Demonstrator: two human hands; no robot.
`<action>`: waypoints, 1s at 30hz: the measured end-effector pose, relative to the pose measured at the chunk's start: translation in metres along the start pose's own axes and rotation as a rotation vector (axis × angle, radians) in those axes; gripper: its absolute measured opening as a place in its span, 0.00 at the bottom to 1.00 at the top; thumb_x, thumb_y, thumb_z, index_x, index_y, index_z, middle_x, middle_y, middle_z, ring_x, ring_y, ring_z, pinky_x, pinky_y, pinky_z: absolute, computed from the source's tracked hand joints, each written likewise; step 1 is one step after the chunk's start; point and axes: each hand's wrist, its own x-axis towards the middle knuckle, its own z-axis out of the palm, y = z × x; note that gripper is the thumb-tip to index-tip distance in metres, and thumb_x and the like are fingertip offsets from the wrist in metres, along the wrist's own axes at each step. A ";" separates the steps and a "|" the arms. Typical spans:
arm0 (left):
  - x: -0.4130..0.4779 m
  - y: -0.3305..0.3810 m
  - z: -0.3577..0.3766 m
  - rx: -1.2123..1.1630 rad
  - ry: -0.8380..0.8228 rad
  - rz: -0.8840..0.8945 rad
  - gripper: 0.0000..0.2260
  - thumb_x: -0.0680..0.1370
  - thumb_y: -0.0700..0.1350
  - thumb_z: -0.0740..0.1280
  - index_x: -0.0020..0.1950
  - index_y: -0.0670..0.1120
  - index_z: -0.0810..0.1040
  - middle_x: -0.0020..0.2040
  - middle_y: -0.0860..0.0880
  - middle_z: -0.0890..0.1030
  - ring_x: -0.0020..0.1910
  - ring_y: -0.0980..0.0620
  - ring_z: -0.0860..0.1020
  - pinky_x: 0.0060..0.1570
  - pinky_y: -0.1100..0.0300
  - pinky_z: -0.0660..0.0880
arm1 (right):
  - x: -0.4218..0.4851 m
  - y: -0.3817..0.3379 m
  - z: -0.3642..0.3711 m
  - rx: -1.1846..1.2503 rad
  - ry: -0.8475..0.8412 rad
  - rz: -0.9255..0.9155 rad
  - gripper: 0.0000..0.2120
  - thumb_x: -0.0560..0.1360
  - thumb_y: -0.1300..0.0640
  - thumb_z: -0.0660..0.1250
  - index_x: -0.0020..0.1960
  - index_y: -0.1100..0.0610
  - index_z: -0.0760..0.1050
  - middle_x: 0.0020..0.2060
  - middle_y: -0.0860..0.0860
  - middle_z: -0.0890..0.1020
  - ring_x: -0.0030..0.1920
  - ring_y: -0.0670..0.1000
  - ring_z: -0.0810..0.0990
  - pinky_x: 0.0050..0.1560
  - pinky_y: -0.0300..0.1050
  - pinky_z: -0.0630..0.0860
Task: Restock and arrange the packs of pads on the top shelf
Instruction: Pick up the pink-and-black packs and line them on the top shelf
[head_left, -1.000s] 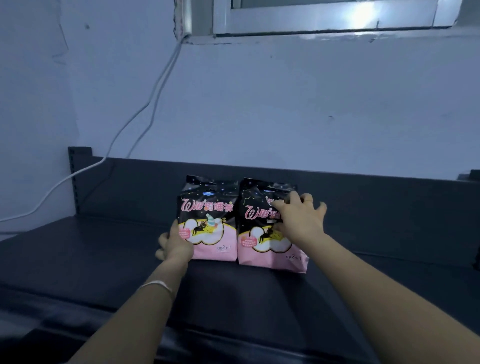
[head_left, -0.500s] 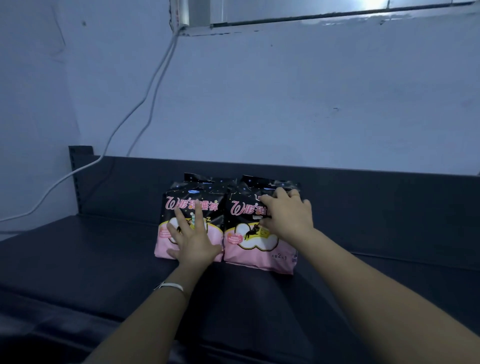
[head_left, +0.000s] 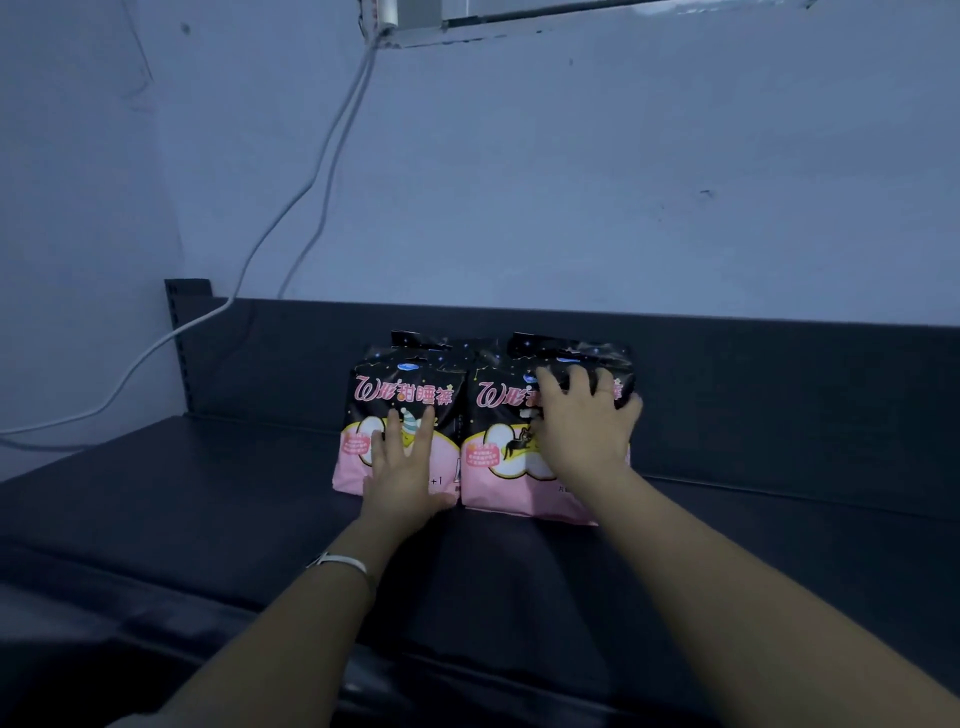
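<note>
Nearest to us, two bare forearms are reaching forward over the dark top shelf (head_left: 208, 519); a pale wristband (head_left: 340, 561) is circling the left wrist.

The left hand (head_left: 402, 478) is lying flat, fingers straight and spread, pressing on the front of the left pack (head_left: 405, 387). A second ago it was cupping that pack's lower left corner, so it is now pushing rather than holding.

The right hand (head_left: 582, 426) is staying on the right pack (head_left: 493, 415), its fingers spread and bent, clutching the pack's upper front.

Both black-and-pink packs of pads are standing upright, side by side and touching, near the shelf's back panel (head_left: 779, 395). Black tops of further packs are showing just behind them.

We are judging that the pair is being squared up and pressed back into its row, so this placement is nearly finished, while bare shelf on both sides is waiting for more stock.

Beyond, a white cable (head_left: 306, 197) is hanging down the pale wall (head_left: 571, 182).
</note>
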 end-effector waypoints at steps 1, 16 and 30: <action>-0.003 -0.003 -0.003 0.036 -0.011 0.016 0.48 0.71 0.51 0.74 0.77 0.57 0.41 0.77 0.44 0.38 0.75 0.39 0.43 0.70 0.41 0.59 | -0.002 -0.001 -0.003 -0.006 0.005 0.011 0.35 0.74 0.52 0.66 0.75 0.44 0.52 0.73 0.53 0.58 0.75 0.61 0.52 0.67 0.68 0.54; -0.114 -0.021 -0.096 0.232 0.173 0.344 0.18 0.79 0.49 0.59 0.69 0.55 0.67 0.65 0.54 0.71 0.66 0.51 0.66 0.61 0.56 0.62 | -0.103 -0.077 -0.057 0.140 -0.040 -0.125 0.24 0.76 0.52 0.62 0.71 0.49 0.63 0.68 0.53 0.66 0.68 0.59 0.64 0.62 0.54 0.66; -0.224 -0.037 -0.119 0.328 0.169 0.467 0.14 0.80 0.54 0.57 0.63 0.52 0.72 0.57 0.52 0.77 0.58 0.48 0.73 0.56 0.53 0.64 | -0.228 -0.085 -0.100 -0.019 -0.119 -0.208 0.21 0.78 0.44 0.59 0.69 0.49 0.67 0.63 0.51 0.73 0.65 0.57 0.68 0.62 0.53 0.63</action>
